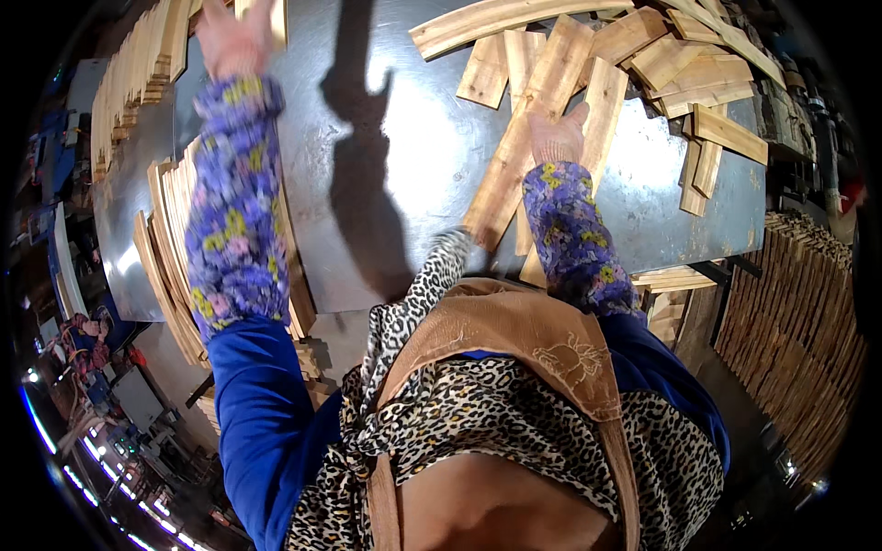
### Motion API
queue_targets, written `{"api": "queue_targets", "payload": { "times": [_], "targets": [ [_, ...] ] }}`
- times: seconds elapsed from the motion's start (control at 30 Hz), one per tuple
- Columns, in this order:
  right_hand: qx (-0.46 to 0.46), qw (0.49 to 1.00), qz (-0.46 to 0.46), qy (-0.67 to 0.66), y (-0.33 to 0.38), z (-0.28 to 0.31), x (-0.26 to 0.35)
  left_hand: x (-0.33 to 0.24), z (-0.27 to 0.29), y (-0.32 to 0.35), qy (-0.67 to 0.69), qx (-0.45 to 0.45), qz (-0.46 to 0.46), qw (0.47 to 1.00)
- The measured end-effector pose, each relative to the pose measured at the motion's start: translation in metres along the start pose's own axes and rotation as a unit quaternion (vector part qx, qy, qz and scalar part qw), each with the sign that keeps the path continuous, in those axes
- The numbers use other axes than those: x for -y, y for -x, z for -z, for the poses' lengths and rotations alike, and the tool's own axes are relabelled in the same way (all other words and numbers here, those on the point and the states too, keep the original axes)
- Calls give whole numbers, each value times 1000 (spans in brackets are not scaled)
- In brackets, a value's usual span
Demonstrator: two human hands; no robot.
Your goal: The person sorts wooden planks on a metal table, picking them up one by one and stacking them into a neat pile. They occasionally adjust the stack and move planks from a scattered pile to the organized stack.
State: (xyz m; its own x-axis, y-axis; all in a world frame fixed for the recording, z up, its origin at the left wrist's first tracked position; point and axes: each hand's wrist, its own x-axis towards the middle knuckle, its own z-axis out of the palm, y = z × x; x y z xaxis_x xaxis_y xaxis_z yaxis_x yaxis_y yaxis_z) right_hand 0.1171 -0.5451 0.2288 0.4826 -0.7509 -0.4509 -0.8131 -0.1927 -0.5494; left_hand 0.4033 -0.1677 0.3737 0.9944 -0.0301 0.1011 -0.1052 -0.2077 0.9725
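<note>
My left hand [236, 39] reaches to the far left of the metal table, its fingers apart and partly cut off by the picture's upper edge. Close beside it is the end of a pale wooden board [277, 23], and no hold on it shows. Over the pile on the right, my right hand [557, 138] is closed at the edge of a long wooden board [525, 147] that slants toward me. Most of its fingertips are hidden. Another board [606, 96] lies just right of that hand.
Several loose boards [698, 73] are heaped at the far right of the metal table [354, 266]. Rows of stacked boards [138, 78] line its left side, with more slats [170, 243] nearer me. A tall stack of wood strips [790, 303] stands beyond the right edge.
</note>
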Motion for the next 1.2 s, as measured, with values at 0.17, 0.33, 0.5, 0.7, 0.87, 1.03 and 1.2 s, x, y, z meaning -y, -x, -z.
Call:
{"api": "queue_targets", "payload": {
  "times": [0.17, 0.33, 0.5, 0.7, 0.87, 1.03, 1.2],
  "targets": [
    [31, 969, 114, -216, -56, -2, -50, 27, -126, 68, -215, 242, -89, 942],
    [134, 759, 10, -637, -10, -6, -25, 106, -178, 291, -24, 420, 271, 866],
    [103, 791, -58, -601, 35, 21, -10, 102, -118, 334, 158, 456, 379, 790],
    [-6, 745, 17, -667, 1, 51, -45, 25, -87, 329, 163, 460, 317, 813],
    [-87, 870, 165, -456, 2, 106, -104, 20, -103, 336, 175, 422, 344, 821],
    [-253, 887, 386, -13, 27, 196, -239, 14, -113, 323, 172, 516, 315, 778],
    [-306, 797, 379, 356, 100, 241, -247, -24, -140, 323, 136, 607, 276, 733]
  ]
}}
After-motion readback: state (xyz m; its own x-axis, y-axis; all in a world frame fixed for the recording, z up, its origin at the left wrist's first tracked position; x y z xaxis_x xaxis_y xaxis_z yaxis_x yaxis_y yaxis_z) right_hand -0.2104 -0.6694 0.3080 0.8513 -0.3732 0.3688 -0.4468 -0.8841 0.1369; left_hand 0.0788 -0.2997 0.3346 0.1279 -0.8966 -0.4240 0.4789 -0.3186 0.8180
